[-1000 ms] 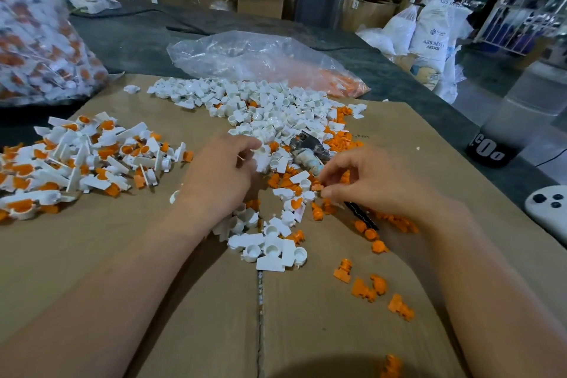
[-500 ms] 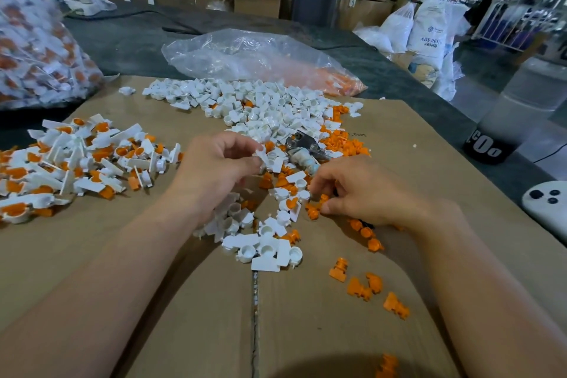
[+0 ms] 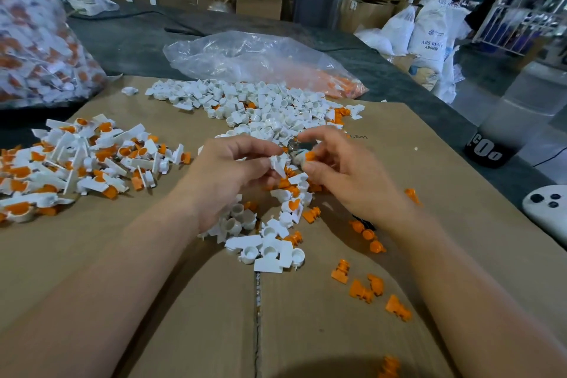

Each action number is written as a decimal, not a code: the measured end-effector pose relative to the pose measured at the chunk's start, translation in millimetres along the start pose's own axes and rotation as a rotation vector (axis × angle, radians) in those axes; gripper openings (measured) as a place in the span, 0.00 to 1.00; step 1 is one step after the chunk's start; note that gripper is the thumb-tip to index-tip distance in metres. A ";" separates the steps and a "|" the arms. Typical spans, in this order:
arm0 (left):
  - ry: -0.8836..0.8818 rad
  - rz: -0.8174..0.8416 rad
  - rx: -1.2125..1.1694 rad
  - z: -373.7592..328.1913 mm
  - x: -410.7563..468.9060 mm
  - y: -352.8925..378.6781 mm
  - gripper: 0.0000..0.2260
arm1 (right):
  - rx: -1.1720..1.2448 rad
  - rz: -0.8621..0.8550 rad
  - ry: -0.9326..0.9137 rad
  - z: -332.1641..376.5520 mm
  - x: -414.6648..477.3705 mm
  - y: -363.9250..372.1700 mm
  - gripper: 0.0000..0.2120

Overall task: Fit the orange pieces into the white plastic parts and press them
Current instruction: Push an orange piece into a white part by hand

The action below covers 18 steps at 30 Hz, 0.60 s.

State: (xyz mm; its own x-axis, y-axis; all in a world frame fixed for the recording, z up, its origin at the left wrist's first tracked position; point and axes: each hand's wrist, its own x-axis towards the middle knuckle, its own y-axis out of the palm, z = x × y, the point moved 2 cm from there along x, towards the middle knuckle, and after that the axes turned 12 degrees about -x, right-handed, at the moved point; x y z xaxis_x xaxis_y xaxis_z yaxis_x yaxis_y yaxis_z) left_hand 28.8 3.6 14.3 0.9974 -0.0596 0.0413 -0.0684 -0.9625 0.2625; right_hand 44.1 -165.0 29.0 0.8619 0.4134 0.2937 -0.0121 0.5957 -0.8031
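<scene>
While a white part (image 3: 279, 164) is pinched in the left hand (image 3: 233, 172) and an orange piece (image 3: 310, 156) is gripped by the right hand (image 3: 343, 175), both just above the loose parts on the cardboard (image 3: 322, 331), the plug should probably be lined up square with the cup before being pressed. Both look like hard, smooth moulded plastic; the white cup is round with a flat tab.

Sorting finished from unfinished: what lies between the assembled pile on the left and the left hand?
In the head view, bare cardboard separates the assembled pile from the left hand; no loose parts there.
</scene>
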 end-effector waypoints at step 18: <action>0.000 0.111 -0.036 1.2 -1.6 3.0 0.06 | 0.229 -0.121 0.041 12.6 -4.3 1.7 0.11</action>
State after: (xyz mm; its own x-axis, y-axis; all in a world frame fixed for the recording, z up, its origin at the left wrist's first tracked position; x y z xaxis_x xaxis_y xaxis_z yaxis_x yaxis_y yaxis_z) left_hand 27.0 0.6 13.9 0.9835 -0.1656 0.0725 -0.1797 -0.9397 0.2908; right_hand 33.9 -157.1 32.9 0.8838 0.3044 0.3554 -0.0181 0.7813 -0.6239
